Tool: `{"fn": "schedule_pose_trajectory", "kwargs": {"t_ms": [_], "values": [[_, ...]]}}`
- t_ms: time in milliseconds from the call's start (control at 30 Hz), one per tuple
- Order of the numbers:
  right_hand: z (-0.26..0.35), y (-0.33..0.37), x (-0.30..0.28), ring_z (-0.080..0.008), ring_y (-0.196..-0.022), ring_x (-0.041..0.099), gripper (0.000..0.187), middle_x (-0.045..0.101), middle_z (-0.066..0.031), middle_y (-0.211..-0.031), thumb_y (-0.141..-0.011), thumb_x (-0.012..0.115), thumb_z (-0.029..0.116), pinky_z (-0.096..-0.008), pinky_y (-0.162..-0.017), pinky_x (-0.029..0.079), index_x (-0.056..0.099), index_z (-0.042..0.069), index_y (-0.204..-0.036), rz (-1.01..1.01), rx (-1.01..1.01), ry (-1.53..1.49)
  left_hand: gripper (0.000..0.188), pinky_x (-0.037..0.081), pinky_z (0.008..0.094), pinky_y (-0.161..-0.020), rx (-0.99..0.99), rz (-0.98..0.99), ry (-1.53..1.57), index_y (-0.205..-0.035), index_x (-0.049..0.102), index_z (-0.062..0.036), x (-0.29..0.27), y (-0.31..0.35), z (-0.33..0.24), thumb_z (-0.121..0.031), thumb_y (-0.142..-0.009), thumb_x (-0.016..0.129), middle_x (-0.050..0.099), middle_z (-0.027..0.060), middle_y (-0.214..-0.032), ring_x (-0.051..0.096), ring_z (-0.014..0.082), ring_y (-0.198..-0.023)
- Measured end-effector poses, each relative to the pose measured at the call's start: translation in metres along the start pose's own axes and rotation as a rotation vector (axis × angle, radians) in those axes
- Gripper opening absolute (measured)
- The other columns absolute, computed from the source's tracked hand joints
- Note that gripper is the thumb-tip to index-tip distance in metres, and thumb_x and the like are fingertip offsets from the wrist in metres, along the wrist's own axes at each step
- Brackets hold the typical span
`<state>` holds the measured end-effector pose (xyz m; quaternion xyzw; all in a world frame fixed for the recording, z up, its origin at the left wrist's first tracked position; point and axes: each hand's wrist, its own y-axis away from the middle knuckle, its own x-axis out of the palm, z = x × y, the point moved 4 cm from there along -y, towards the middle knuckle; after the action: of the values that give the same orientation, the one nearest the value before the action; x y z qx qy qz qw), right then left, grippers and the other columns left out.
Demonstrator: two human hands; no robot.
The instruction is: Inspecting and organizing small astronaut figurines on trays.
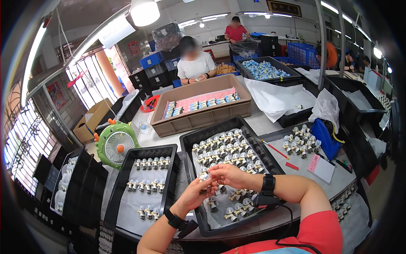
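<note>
Over the left side of a black tray [206, 225], my two hands meet around a small white-headed figurine [204, 177]. My left hand [195, 194] has its fingers closed round the figurine's lower part. The fingers of my right hand [228, 174] are pinched against the figurine's side; exactly how they grip it is partly hidden. Rows of similar white, black and gold figurines [230, 142] fill much of this tray, on a white liner. To the left, a second black tray [113, 206] holds three spaced rows of figurines [146, 185].
A green fan [115, 144] stands behind the left tray. Beyond is a brown crate [203, 122] with blue figurines. On the right lie loose figurines [302, 142], a red pen [275, 150], a notepad [320, 169] and a blue dustpan [326, 137]. A co-worker [195, 63] sits opposite.
</note>
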<state>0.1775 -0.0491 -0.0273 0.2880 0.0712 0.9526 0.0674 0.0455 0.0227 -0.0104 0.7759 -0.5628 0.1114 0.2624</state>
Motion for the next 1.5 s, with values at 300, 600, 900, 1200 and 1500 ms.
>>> {"fn": "schedule_pose_trajectory", "kwargs": {"t_ms": [300, 600, 900, 1200, 1500], "values": [[0.0004, 0.0003, 0.0008, -0.0089, -0.083, 0.058, 0.022, 0.061, -0.0016, -0.092, -0.088, 0.061, 0.017, -0.0234, -0.075, 0.047, 0.058, 0.007, -0.107, -0.007, -0.019, 0.037, 0.022, 0.048, 0.0283, -0.08, 0.006, 0.0, -0.016, -0.11, 0.053, -0.0065, -0.0005, -0.0007, 0.0007, -0.022, -0.094, 0.053, 0.06, 0.004, -0.097, 0.059, 0.0136, -0.088], [0.0024, 0.0017, 0.0024, -0.0091, -0.082, 0.059, 0.021, 0.062, -0.0024, -0.092, -0.088, 0.061, 0.017, -0.0239, -0.074, 0.047, 0.058, 0.006, -0.107, -0.023, -0.023, 0.064, 0.023, 0.049, 0.0284, -0.08, 0.002, -0.008, -0.025, -0.109, 0.053, -0.0064, -0.0014, -0.0005, 0.0009, -0.023, -0.094, 0.053, 0.06, 0.004, -0.098, 0.058, 0.0136, -0.089], [0.0031, 0.0023, 0.003, -0.0091, -0.081, 0.058, 0.022, 0.062, -0.0025, -0.091, -0.088, 0.061, 0.017, -0.0243, -0.075, 0.047, 0.058, 0.006, -0.107, 0.001, -0.025, 0.075, 0.023, 0.049, 0.0282, -0.079, 0.005, 0.009, -0.013, -0.109, 0.054, -0.0067, -0.0026, -0.0019, 0.0021, -0.024, -0.094, 0.055, 0.06, 0.0037, -0.097, 0.059, 0.0142, -0.088], [0.0041, 0.003, 0.0031, -0.0092, -0.082, 0.058, 0.021, 0.062, -0.0021, -0.092, -0.088, 0.061, 0.017, -0.0246, -0.075, 0.047, 0.058, 0.007, -0.106, -0.013, -0.017, 0.087, 0.021, 0.048, 0.026, -0.076, 0.002, 0.003, -0.023, -0.109, 0.054, -0.0084, -0.0011, -0.0013, 0.0015, -0.023, -0.094, 0.055, 0.06, 0.0025, -0.095, 0.059, 0.0122, -0.088], [0.0031, 0.0018, 0.0016, -0.009, -0.082, 0.058, 0.021, 0.062, -0.0018, -0.092, -0.088, 0.061, 0.018, -0.0244, -0.074, 0.047, 0.059, 0.007, -0.106, -0.009, -0.017, 0.096, 0.022, 0.049, 0.0274, -0.078, 0.007, -0.002, -0.024, -0.11, 0.054, -0.006, -0.0014, -0.0011, 0.0018, -0.021, -0.093, 0.055, 0.061, 0.004, -0.097, 0.06, 0.014, -0.088]]}}
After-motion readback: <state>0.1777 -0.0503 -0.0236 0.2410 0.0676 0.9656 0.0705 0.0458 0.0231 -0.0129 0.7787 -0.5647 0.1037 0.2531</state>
